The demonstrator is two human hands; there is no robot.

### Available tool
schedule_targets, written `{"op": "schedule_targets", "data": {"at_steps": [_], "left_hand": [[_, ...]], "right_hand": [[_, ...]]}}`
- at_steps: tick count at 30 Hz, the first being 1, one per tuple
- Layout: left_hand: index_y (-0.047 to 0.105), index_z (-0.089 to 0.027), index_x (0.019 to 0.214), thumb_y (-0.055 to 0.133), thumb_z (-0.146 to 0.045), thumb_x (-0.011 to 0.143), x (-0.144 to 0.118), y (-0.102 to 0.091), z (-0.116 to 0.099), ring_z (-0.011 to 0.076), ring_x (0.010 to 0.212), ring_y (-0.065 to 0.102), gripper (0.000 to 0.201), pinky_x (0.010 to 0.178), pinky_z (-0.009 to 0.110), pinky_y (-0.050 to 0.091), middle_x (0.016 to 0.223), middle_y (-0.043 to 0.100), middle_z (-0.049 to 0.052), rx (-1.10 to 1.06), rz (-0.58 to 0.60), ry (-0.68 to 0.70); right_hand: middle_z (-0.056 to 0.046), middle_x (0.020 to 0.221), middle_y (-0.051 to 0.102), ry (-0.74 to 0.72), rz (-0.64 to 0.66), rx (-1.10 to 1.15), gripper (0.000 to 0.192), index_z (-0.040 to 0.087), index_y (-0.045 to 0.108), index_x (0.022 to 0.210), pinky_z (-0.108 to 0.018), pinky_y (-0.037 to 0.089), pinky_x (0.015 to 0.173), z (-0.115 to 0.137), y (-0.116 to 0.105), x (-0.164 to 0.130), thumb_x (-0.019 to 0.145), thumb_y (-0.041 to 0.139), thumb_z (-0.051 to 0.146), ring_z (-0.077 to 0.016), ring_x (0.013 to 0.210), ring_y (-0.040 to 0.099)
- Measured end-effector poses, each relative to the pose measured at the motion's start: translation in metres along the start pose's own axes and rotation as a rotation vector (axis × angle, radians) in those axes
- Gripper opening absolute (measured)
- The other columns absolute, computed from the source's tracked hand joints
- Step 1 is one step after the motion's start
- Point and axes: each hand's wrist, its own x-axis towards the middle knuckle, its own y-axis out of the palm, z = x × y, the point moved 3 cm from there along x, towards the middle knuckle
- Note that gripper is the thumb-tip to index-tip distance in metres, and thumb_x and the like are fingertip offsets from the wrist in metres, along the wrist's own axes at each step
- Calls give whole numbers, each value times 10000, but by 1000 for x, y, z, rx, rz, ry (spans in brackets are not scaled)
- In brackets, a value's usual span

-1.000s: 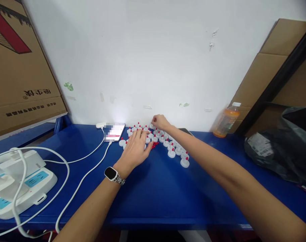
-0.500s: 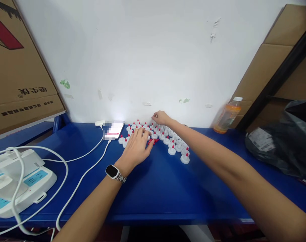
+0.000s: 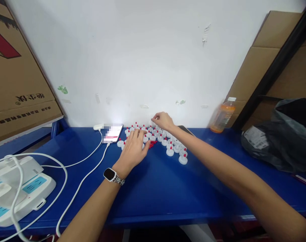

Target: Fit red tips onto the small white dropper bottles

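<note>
Head view, cardboard box (image 3: pixel 19 84) lettering unreadable

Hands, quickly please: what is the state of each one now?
Left hand: open, flat on the white caps.
Right hand: fingers pinched; what they hold cannot be told.

Blue bench (image 3: pixel 153 191) against white wall. Left hand (image 3: pixel 134 149) lies flat, palm down, on the near-left edge of a cluster of white caps w/ red tips (image 3: pixel 168 143); small pile of loose red bits (image 3: pixel 151 144) just by its fingertips. Watch (image 3: pixel 110 174) on the left wrist. Right hand (image 3: pixel 162 120) at the far side of the cluster, fingers pinched together; what's pinched is too small to tell. Phone (image 3: pixel 112 132) w/ lit screen left of the caps, white cable (image 3: pixel 79 185) plugged in. White power strip (image 3: pixel 22 188) near left. Orange drink bottle (image 3: pixel 222 116) by the wall, black bag (image 3: pixel 281 137) right, cardboard boxes (image 3: pixel 16 74) far left.
</note>
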Motion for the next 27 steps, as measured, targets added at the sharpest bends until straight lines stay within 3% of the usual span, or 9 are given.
{"op": "schedule_targets", "data": {"at_steps": [4, 6, 8, 12, 15, 18, 23, 27], "left_hand": [[442, -148, 1310, 473, -376, 981, 0, 2, -3, 294, 1167, 492, 401, 1024, 469, 429, 1246, 542, 135, -5, -42, 6], [476, -162, 1260, 437, -357, 998, -1, 5, -5, 281, 1123, 521, 329, 985, 456, 447, 1195, 576, 121, 1, 13, 20], [510, -168, 1190, 386, -331, 1018, -2, 8, -7, 265, 1063, 544, 267, 933, 435, 464, 1126, 605, 107, 26, 85, 36], [523, -167, 1104, 331, -323, 1036, -2, 10, -6, 248, 1019, 542, 256, 891, 410, 463, 1109, 608, 105, 71, 144, 57], [522, -168, 1068, 316, -331, 1039, -3, 11, -5, 246, 987, 538, 264, 872, 408, 461, 1078, 606, 104, 70, 166, 59], [514, -171, 1082, 350, -341, 1029, -4, 12, -5, 247, 973, 537, 242, 871, 411, 461, 1058, 600, 102, 45, 176, 62], [505, -167, 1112, 382, -293, 1010, -5, 11, -6, 258, 998, 532, 204, 886, 421, 455, 1081, 593, 109, 49, 166, 83], [504, -164, 1101, 382, -281, 1005, -4, 9, -6, 263, 993, 530, 195, 875, 424, 456, 1062, 591, 109, 42, 155, 72]], "right_hand": [[3, 603, 608, -162, 59, 376, 322, 162, 715, 830, -244, 363, 548, 16, -11, -68, 872, 584, 453, -130, 570, 528], [3, 620, 609, -224, 85, 468, 364, 150, 705, 807, -243, 358, 555, 20, -12, -93, 899, 549, 466, -127, 582, 514], [-9, 645, 621, -258, 65, 417, 417, 149, 702, 800, -256, 362, 597, 18, -14, -104, 960, 449, 439, -138, 620, 523], [-63, 851, 690, -362, 42, 8, 268, 191, 726, 919, -335, 370, 804, 8, -16, -96, 943, 485, 304, -215, 866, 564], [-115, 984, 687, -442, 161, -280, 182, 209, 739, 956, -411, 336, 895, 2, -7, -85, 856, 597, 266, -288, 1012, 532], [-147, 1012, 681, -486, 237, -412, 179, 195, 743, 942, -436, 325, 910, 2, 3, -78, 842, 601, 241, -317, 1047, 519], [-137, 1011, 695, -478, 241, -361, 133, 182, 726, 881, -427, 331, 927, 7, 1, -74, 835, 612, 232, -302, 1059, 534], [-57, 881, 717, -349, 167, 43, 79, 183, 682, 832, -319, 419, 819, 6, -18, -84, 818, 613, 217, -206, 891, 610]]}}
